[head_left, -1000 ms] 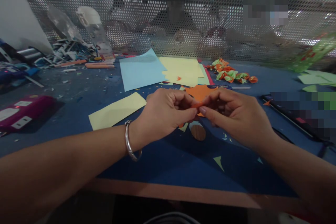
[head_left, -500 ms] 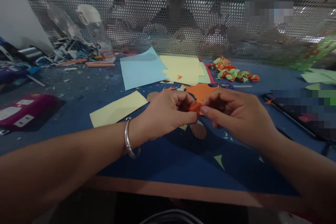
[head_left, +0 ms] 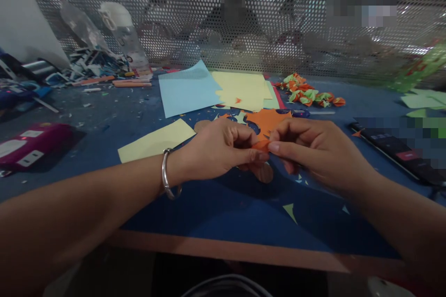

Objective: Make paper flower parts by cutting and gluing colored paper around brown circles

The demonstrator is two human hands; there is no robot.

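Between my fingertips is a small piece of orange paper [head_left: 261, 145], partly hidden by them. My left hand [head_left: 223, 149], with a silver bangle at its wrist, pinches the piece from the left. My right hand [head_left: 310, 151] pinches its right edge with thumb and forefinger. Just beyond lies a larger orange paper sheet [head_left: 266, 120] with scalloped cut edges. Under my left fingers shows a round wooden-looking disc [head_left: 265, 173], and another disc [head_left: 202, 126] is half hidden behind that hand.
Blue [head_left: 186, 90] and yellow sheets [head_left: 240, 86] lie at the back, near crumpled orange and green paper pieces [head_left: 310, 95]. A yellow strip [head_left: 156, 140] is at left. Around stand a magenta power strip [head_left: 38, 144], a water bottle [head_left: 127, 37] and a phone [head_left: 400, 151].
Both hands stay together at the orange piece. The fingers have shifted slightly, and the piece sits a little lower and tilted differently. The rest looks the same.
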